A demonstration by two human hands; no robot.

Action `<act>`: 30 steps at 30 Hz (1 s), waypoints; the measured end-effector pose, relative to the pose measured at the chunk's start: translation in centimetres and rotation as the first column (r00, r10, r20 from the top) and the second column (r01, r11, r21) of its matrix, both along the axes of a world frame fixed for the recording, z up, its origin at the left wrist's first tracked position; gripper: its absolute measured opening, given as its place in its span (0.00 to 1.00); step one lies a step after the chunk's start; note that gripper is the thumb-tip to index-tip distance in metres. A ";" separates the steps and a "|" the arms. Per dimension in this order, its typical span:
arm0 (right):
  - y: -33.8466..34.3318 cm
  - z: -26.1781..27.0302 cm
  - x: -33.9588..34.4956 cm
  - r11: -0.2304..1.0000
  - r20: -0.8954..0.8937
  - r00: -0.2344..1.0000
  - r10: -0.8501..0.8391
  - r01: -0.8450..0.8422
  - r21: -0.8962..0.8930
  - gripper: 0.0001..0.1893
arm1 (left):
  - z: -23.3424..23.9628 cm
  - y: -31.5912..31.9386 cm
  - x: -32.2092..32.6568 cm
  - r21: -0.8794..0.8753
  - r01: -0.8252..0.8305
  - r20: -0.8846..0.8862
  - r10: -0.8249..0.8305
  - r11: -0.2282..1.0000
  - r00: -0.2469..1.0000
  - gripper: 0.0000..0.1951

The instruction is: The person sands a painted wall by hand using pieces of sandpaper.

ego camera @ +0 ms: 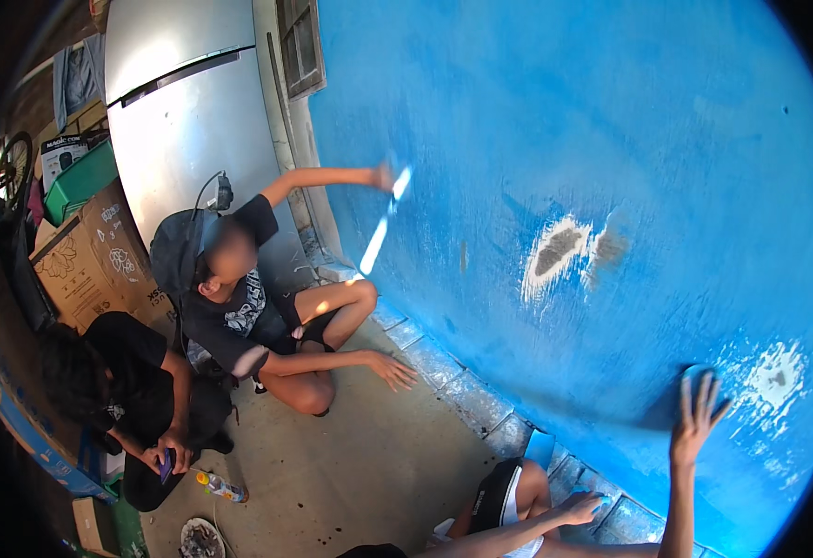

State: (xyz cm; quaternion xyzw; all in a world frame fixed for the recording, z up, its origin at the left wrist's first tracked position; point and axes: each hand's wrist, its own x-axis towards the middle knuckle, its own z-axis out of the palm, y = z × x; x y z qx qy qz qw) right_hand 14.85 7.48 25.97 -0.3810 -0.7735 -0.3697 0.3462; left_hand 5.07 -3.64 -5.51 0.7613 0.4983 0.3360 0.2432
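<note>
My right hand (696, 418) lies flat, fingers spread, over a thin blue pad or sheet (697, 372) against the blue painted wall (658, 174). That hand is just left of a scraped white patch (773, 376). Low down by my bent knee (532, 481), my left hand (583, 507) grips a small blue piece (600, 503), whose exact kind is unclear. It is above the grey block edging at the wall's foot. A flat light-blue piece (539, 448) stands by the same edging. Farther left, the wall has a larger patch (558, 251) scraped to white and grey.
A person (232, 307) sits cross-legged by the wall, one arm raised to it. Another person (134, 397) sits at left holding a phone (166, 466). Nearby are a bottle (222, 487), a plate of dark scraps (202, 539), a cardboard box (99, 258) and a refrigerator (190, 139).
</note>
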 end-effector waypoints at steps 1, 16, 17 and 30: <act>-0.5 -1.7 -0.3 0.996 0.077 0.997 0.024 -0.017 -0.089 0.35 | -1.3 0.1 -0.1 0.004 -0.009 -0.005 0.009 1.000 1.000 0.18; 0.2 0.6 0.5 0.993 0.264 0.959 0.102 -0.113 0.026 0.25 | -5.7 1.2 0.5 0.120 -0.026 0.146 0.008 0.992 0.989 0.16; -0.1 -1.5 0.7 0.976 0.284 0.935 0.212 -0.188 -0.112 0.25 | -5.9 1.1 0.6 0.119 -0.015 0.143 -0.002 0.993 0.990 0.16; -0.2 1.7 1.3 0.982 0.115 0.976 0.184 -0.178 -0.062 0.25 | -4.3 0.9 0.2 0.088 -0.054 0.101 0.045 0.995 0.994 0.17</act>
